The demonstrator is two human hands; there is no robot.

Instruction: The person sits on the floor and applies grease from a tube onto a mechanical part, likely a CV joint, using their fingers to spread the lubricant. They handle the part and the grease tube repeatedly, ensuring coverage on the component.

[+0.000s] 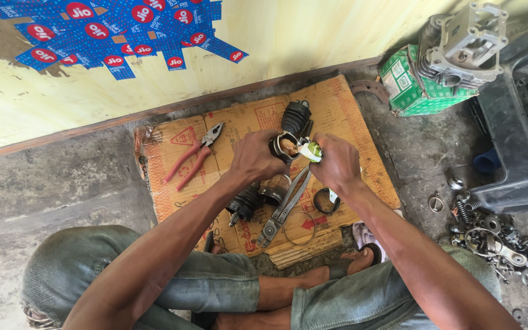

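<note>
hands (294, 160) on ribbed black rubber boot (283, 146)

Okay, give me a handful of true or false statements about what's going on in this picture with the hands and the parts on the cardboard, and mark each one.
1. The left hand grips a round dark metal part. True.
2. The right hand holds the red-handled pliers. False: the pliers lie on the cardboard, left of both hands; the right hand holds a small green and white sachet.
3. A black ribbed rubber boot lies on the cardboard beyond the hands. True.
4. The green box sits on the cardboard. False: it stands on the floor by the wall, to the right.
5. A long metal tool lies on the cardboard below the hands. True.
</note>
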